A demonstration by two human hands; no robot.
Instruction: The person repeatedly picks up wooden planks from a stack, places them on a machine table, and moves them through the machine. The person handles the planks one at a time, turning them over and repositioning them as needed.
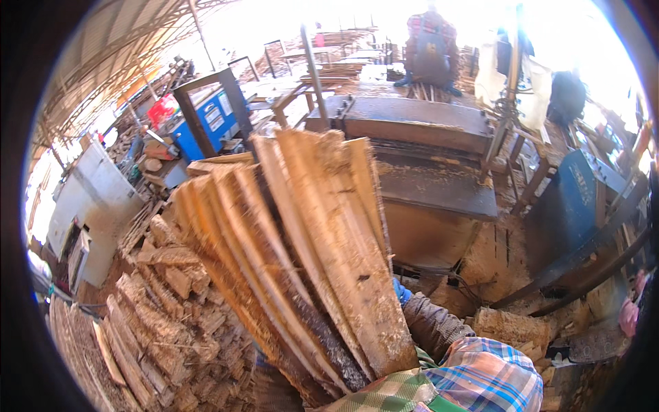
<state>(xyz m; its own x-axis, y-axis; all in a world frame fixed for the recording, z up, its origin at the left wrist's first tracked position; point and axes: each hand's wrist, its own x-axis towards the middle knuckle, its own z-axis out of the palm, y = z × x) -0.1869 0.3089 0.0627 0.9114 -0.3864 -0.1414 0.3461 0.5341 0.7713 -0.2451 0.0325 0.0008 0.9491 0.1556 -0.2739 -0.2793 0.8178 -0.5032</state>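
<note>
A thick bundle of rough wooden planks (343, 247) leans upright against my chest, its far ends fanned out. Some planks are pale and sawn, others have dark bark edges. My right arm, in a grey-brown sleeve, reaches around the bundle's right side. On that side a bit of my right hand (401, 292) shows in a blue glove, pressed to the planks and holding them; its fingers are hidden behind the wood. Under the left side of the bundle my left sleeve (271, 384) is visible, but the planks cover the left hand.
Broken wood offcuts (171, 295) are heaped at my left, beside a grey metal panel (93, 199). Ahead stands a long brown metal machine (419, 127). A blue cabinet (209, 123) is at the far left, a blue machine housing (566, 206) at the right. Another person (431, 48) is beyond.
</note>
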